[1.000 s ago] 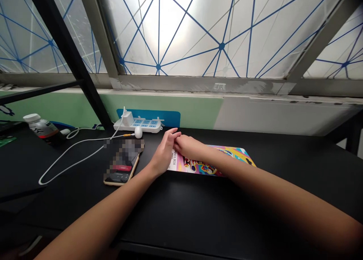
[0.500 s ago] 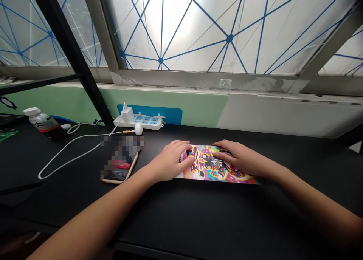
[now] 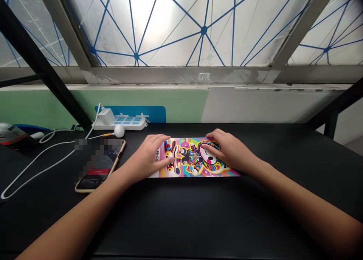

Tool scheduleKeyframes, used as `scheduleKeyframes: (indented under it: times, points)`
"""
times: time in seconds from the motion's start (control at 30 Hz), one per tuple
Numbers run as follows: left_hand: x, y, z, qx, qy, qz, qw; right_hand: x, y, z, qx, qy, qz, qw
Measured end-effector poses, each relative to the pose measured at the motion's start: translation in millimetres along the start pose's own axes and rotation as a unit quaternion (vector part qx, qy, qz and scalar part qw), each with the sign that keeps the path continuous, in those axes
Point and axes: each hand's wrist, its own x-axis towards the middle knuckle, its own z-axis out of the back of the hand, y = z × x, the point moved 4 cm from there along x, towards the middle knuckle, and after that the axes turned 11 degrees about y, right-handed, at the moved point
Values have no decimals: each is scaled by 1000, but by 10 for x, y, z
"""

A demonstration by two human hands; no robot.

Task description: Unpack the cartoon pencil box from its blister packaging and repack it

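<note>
A flat, brightly coloured pencil box (image 3: 188, 160) lies on the black table (image 3: 181, 218) with its long side facing me. A cartoon figure with a white face is printed on it, and the letters "PENCIL" show near its left end. My left hand (image 3: 150, 154) holds that left end, thumb on the top face and fingers at the far edge. Over the right end, my right hand (image 3: 231, 150) grips in the same manner, its thumb resting beside the printed face. The box's right end is partly hidden under this hand.
Left of my left hand lies a phone (image 3: 98, 177), its screen partly pixelated. A white cable (image 3: 36, 160) loops beside it. Behind stand a white power strip (image 3: 124, 122) with a plug and a round white piece (image 3: 119, 130). A bottle (image 3: 14, 137) is at the far left.
My view has turned right, so everything appears shifted left. My right hand has slid toward the box's right end, uncovering the printed face. The left hand keeps its hold.
</note>
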Motion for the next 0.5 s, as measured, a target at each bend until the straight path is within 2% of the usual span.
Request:
scheduleKeyframes:
  times: [0.07,0.17,0.23,0.4,0.5]
  points:
    - [1,-32,47,39,-45,-28,998,-33,56,53,-48,-78,42,995]
    - [-19,-95,124,98,-114,-60,987,-113,156,129,-98,-191,97,972]
    - [-39,-128,167,123,-143,-66,980,-170,219,163,-118,-236,115,958]
    - [-76,-176,222,171,-167,-72,968,-264,360,206,-133,-268,144,943]
    - [-90,-205,253,189,-171,-83,964,-289,420,207,-142,-264,143,943]
